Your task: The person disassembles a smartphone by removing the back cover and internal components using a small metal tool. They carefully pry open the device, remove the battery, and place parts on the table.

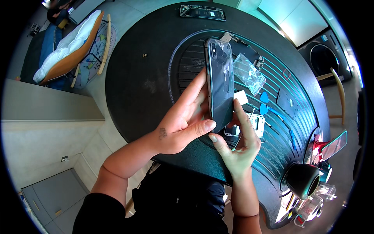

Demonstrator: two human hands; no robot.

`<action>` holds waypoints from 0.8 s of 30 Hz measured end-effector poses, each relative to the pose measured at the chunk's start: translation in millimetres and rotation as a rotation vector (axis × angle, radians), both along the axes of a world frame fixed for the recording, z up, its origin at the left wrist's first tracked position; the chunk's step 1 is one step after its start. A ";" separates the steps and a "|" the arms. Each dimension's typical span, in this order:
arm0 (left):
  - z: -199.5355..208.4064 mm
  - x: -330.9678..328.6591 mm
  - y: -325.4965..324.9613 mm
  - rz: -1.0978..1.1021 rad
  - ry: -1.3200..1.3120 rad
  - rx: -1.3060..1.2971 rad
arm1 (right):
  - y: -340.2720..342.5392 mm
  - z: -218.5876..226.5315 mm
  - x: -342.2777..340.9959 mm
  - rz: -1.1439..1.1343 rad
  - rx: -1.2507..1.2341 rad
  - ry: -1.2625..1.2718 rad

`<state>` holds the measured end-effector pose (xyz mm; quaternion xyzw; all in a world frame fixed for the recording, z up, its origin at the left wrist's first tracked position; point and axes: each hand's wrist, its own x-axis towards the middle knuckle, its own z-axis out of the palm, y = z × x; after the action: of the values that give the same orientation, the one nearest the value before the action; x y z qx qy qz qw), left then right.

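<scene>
A dark smartphone (221,85) with a scuffed, glossy back and a dual camera in its upper corner is held above the table, back toward me. My left hand (183,113) grips it from the left, thumb across the lower edge, fingers behind. At its lower right edge, my right hand (239,144) has the index finger along the side and the thumb near the bottom corner. A thin light stick-like thing shows by the right fingers; its kind cannot be made out. Beneath lies a white-framed phone part (255,124), partly hidden by the right hand.
On the round black table (136,89) lie an opened phone body (202,13), a clear plastic bag (249,74), blue opening picks (264,97), a blue pry tool (292,139) and a dark flat panel (287,103). A dark pot (302,180) stands at the right edge.
</scene>
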<state>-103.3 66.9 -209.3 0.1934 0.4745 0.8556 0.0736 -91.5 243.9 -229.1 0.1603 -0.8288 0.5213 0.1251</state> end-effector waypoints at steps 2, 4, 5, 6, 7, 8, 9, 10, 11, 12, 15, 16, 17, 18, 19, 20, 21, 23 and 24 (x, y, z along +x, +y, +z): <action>-1.3 0.5 -1.7 0.046 0.032 -0.094 | 2.1 0.4 0.2 0.027 -0.013 -0.024; 0.1 1.3 -1.2 0.098 0.020 -0.145 | 3.2 0.3 -0.6 0.073 -0.113 -0.080; 3.5 1.6 0.4 0.127 -0.009 -0.150 | 3.4 0.3 -1.2 0.095 -0.163 -0.109; 5.2 2.0 1.4 0.157 -0.038 -0.155 | 2.2 3.5 -1.6 0.113 -0.202 -0.134; 4.5 1.7 0.9 0.166 -0.013 -0.175 | 1.6 4.2 -1.1 0.123 -0.233 -0.161; 3.1 0.5 0.2 0.175 0.012 -0.195 | 1.3 4.7 -0.5 0.132 -0.264 -0.189; 1.9 -0.6 -0.5 0.184 0.037 -0.216 | 0.9 4.9 -0.1 0.141 -0.295 -0.216; 0.8 -1.3 -0.7 0.188 0.057 -0.224 | 0.8 4.4 0.2 0.149 -0.319 -0.228; -0.2 -2.1 -0.9 0.192 0.077 -0.232 | 0.6 3.4 0.5 0.156 -0.343 -0.240; -0.6 -2.7 -1.1 0.195 0.098 -0.240 | 0.6 2.5 0.7 0.164 -0.367 -0.251; -0.3 -3.1 -1.5 0.203 0.103 -0.238 | 0.4 1.5 1.5 0.174 -0.388 -0.262; 0.3 -2.7 -1.2 0.207 0.080 -0.233 | 0.9 1.1 1.9 0.180 -0.392 -0.268; 1.7 -2.4 -0.8 0.210 0.058 -0.227 | 1.7 0.7 2.0 0.187 -0.396 -0.273; 2.9 -2.1 -0.4 0.214 0.036 -0.221 | 2.2 0.4 2.2 0.193 -0.400 -0.279; 4.2 -2.1 0.3 0.215 0.016 -0.199 | 2.1 0.4 2.2 0.192 -0.403 -0.282; 5.3 -2.2 1.0 0.216 -0.004 -0.177 | 1.7 0.6 2.2 0.191 -0.406 -0.284; 5.6 -2.3 1.5 0.217 -0.024 -0.155 | 1.6 0.9 2.4 0.190 -0.408 -0.287; 5.0 -2.8 0.8 0.210 -0.018 -0.159 | 2.4 1.4 2.7 0.191 -0.396 -0.294; 4.9 -2.9 0.6 0.207 -0.014 -0.161 | 2.7 1.5 2.8 0.192 -0.390 -0.297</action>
<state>-106.2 67.5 -204.5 0.1307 0.5587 0.8190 0.0037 -88.6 246.6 -227.7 0.1329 -0.7028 0.6986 -0.0195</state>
